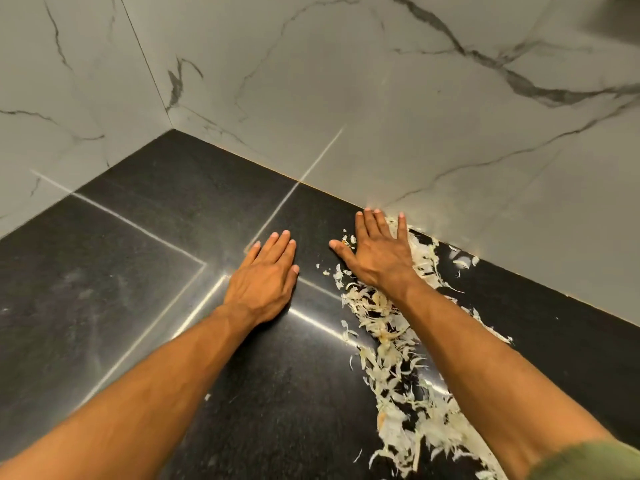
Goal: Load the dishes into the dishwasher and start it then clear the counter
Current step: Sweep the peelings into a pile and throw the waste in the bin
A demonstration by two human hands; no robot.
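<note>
because the shreds must be swept together, we lay the left hand and right hand flat, fingers straight and holding nothing, on the dark surface.

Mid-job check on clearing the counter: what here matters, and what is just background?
Matters:
- vegetable scraps
- black counter
- left hand, flat on counter
- right hand, flat on the scraps

Background:
- marble wall
- green sleeve
</note>
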